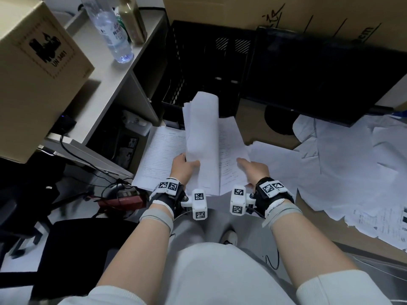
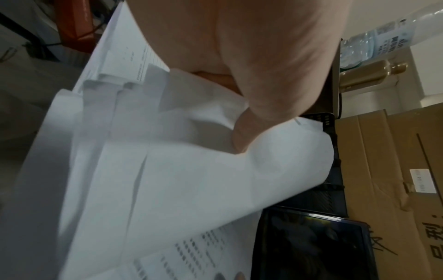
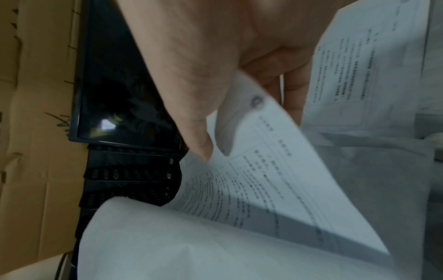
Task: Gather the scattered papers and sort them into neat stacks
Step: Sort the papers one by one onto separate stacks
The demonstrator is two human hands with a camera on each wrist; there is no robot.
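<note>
My left hand (image 1: 184,167) grips a bundle of white sheets (image 1: 202,137) that curls upward; in the left wrist view the thumb (image 2: 242,136) presses into the bundle (image 2: 191,170). My right hand (image 1: 253,170) pinches the edge of a printed sheet (image 1: 229,155) beside the bundle; the right wrist view shows the thumb (image 3: 199,144) on top of that printed sheet (image 3: 275,180) and fingers beneath. A neat stack of printed forms (image 1: 160,157) lies on the floor left of my hands. Scattered papers (image 1: 343,164) cover the floor to the right.
A black mesh crate (image 1: 198,69) and a dark monitor (image 1: 326,80) stand ahead, with cardboard boxes (image 1: 253,9) behind. A shelf unit (image 1: 114,82) with bottles (image 1: 110,29) and a box (image 1: 37,69) is on the left. Cables (image 1: 94,168) and a black chair (image 1: 72,243) lie at lower left.
</note>
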